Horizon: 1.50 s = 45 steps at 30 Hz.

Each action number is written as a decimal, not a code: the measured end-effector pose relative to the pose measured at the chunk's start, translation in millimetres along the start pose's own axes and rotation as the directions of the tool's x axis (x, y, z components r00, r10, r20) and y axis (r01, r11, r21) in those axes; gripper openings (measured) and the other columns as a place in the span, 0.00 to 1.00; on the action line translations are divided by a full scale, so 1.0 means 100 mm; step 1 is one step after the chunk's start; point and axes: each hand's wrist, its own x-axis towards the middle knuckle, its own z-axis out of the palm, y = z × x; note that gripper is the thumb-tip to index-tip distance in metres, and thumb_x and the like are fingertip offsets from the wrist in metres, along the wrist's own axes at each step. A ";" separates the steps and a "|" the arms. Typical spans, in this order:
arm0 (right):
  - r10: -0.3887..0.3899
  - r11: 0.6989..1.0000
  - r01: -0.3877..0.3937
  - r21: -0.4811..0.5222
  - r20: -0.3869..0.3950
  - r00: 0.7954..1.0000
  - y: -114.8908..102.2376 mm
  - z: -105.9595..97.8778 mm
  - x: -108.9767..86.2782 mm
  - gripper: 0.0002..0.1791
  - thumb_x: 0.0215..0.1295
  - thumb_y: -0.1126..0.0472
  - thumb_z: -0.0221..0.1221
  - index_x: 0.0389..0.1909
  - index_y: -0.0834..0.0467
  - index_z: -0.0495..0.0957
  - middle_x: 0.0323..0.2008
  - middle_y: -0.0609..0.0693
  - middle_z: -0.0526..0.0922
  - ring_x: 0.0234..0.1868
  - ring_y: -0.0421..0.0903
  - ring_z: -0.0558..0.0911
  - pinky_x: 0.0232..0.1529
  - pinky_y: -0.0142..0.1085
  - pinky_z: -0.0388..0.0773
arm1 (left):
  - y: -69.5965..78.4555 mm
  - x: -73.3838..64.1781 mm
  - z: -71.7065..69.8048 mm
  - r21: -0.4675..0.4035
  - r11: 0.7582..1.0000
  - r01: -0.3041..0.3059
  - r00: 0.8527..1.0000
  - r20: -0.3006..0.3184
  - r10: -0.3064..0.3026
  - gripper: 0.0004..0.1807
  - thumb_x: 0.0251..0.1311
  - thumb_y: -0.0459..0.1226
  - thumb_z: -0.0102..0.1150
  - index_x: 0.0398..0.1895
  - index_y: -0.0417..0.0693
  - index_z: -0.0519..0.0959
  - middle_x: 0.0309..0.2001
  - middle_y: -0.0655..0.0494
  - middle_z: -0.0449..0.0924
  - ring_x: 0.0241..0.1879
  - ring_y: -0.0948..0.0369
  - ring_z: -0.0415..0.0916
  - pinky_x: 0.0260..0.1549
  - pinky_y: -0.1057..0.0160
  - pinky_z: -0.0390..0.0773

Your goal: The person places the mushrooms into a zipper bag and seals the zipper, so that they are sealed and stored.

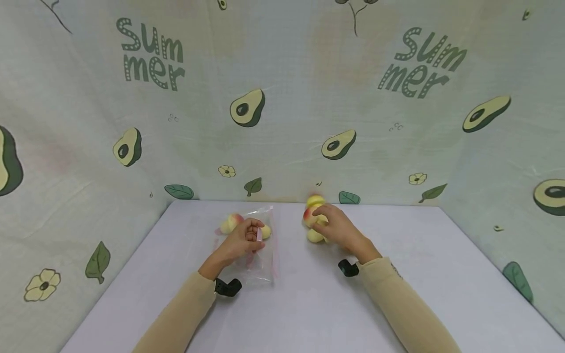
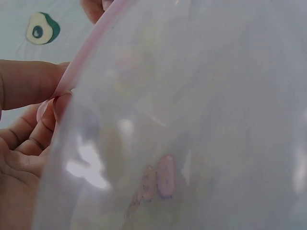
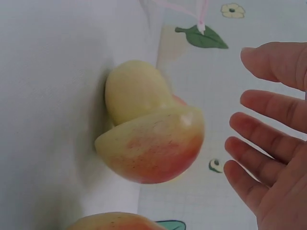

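Note:
My left hand [image 1: 243,242] pinches the pink-edged rim of a clear zip bag [image 1: 264,269] between thumb and finger. In the left wrist view, the filmy plastic fills most of the picture, with a small pink print on it. Yellow-and-red peaches [image 1: 236,220] show through the bag beside that hand. Over a small group of peaches [image 1: 315,236] at the table's far side, my right hand [image 1: 339,229] hovers with its fingers spread. The right wrist view has a red-blushed peach [image 3: 153,148] against a paler one [image 3: 134,91], apart from the fingers.
The white table [image 1: 304,304] ends at a cloth backdrop [image 1: 291,162] printed with avocados and leaves. Similar cloth hangs at both sides. A black wrist camera [image 1: 228,288] sits below the left hand, another black camera [image 1: 348,268] below the right.

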 end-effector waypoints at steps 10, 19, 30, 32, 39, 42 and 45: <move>0.070 0.997 -0.068 -0.043 0.067 0.995 0.12 0.04 -0.02 0.23 0.56 0.59 0.66 0.50 0.66 0.77 0.51 0.59 0.75 0.52 0.56 0.74 0.55 0.49 0.68 | -0.01 -0.01 0.01 0.006 1.000 0.000 1.000 -0.006 0.000 0.29 0.52 0.20 0.61 0.57 0.28 0.61 0.35 0.48 0.65 0.26 0.60 0.67 0.24 0.68 0.72; 0.110 0.993 -0.103 -0.066 0.117 0.987 0.15 0.08 -0.03 0.25 0.55 0.59 0.66 0.53 0.65 0.76 0.52 0.59 0.73 0.53 0.55 0.73 0.57 0.49 0.67 | -0.03 -0.01 0.00 0.010 1.000 0.011 1.000 -0.009 -0.011 0.30 0.52 0.20 0.62 0.58 0.29 0.61 0.36 0.47 0.65 0.26 0.60 0.67 0.25 0.67 0.72; 0.111 0.992 -0.100 -0.079 0.150 0.982 0.16 0.11 -0.05 0.24 0.55 0.61 0.65 0.53 0.65 0.75 0.52 0.60 0.73 0.53 0.55 0.73 0.56 0.49 0.68 | 0.00 -0.01 0.00 0.011 1.000 0.004 1.000 -0.007 -0.004 0.29 0.52 0.20 0.61 0.57 0.29 0.61 0.36 0.47 0.65 0.27 0.59 0.67 0.25 0.68 0.73; 0.113 0.992 -0.101 -0.080 0.151 0.982 0.17 0.12 -0.05 0.24 0.55 0.61 0.65 0.53 0.65 0.75 0.52 0.60 0.73 0.52 0.54 0.72 0.56 0.49 0.68 | 0.00 -0.01 -0.01 0.014 1.000 0.003 1.000 -0.007 -0.003 0.29 0.52 0.20 0.61 0.57 0.29 0.61 0.36 0.47 0.65 0.27 0.60 0.67 0.25 0.68 0.72; 0.118 0.991 -0.108 -0.072 0.147 0.982 0.17 0.11 -0.05 0.25 0.53 0.62 0.66 0.53 0.65 0.75 0.50 0.60 0.73 0.48 0.53 0.73 0.51 0.47 0.69 | 0.00 0.00 -0.01 0.019 1.000 0.006 1.000 -0.006 -0.006 0.29 0.53 0.20 0.61 0.57 0.29 0.62 0.36 0.48 0.65 0.28 0.60 0.67 0.25 0.68 0.72; 0.127 0.990 -0.116 -0.076 0.155 0.980 0.16 0.11 -0.05 0.26 0.53 0.62 0.67 0.53 0.64 0.75 0.47 0.59 0.74 0.44 0.51 0.72 0.47 0.44 0.70 | 0.00 0.00 -0.01 0.018 1.000 0.005 1.000 -0.005 -0.005 0.29 0.53 0.20 0.61 0.57 0.29 0.62 0.37 0.47 0.65 0.28 0.60 0.67 0.25 0.68 0.72; 0.140 0.989 -0.129 -0.078 0.163 0.977 0.16 0.12 -0.06 0.25 0.53 0.61 0.67 0.52 0.63 0.75 0.43 0.56 0.74 0.40 0.49 0.72 0.42 0.41 0.69 | -0.02 -0.01 -0.01 0.019 1.000 0.000 1.000 -0.005 0.000 0.29 0.52 0.21 0.62 0.57 0.28 0.61 0.37 0.47 0.65 0.27 0.60 0.67 0.25 0.68 0.72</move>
